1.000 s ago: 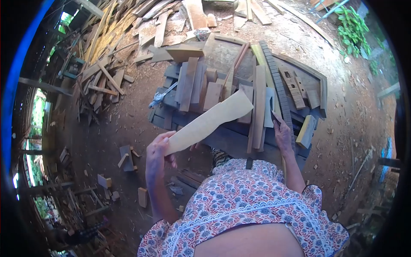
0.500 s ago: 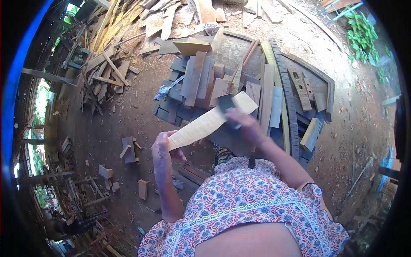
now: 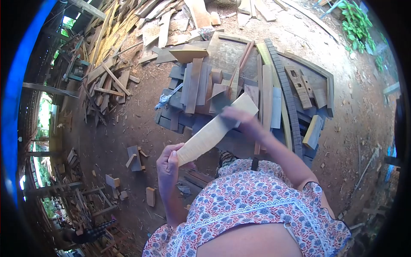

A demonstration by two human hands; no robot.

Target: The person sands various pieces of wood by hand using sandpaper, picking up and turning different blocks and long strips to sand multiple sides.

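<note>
A pale wooden board (image 3: 204, 141), slightly curved along its lower edge, slants upward from left to right before me. My left hand (image 3: 168, 162) is closed round its lower left end, thumb on the upper face. Blurred by motion, my right hand (image 3: 240, 119) presses a dark piece of sandpaper (image 3: 221, 103) on the board's upper right part. The sandpaper covers some of the board's face and sticks out past its upper edge. My fingers under the board are mostly hidden.
Beyond the board, a low worktable (image 3: 229, 50) bears stacked planks (image 3: 195, 85), long strips and a block with holes (image 3: 298, 87). Scrap wood (image 3: 107, 88) is heaped at left. Small blocks (image 3: 150, 196) lie on the dirt floor. A person's checked sleeve shows at lower left.
My right hand and the sandpaper have shifted slightly left and down along the board. The left hand's end of the board sits a little lower and farther right in view.
</note>
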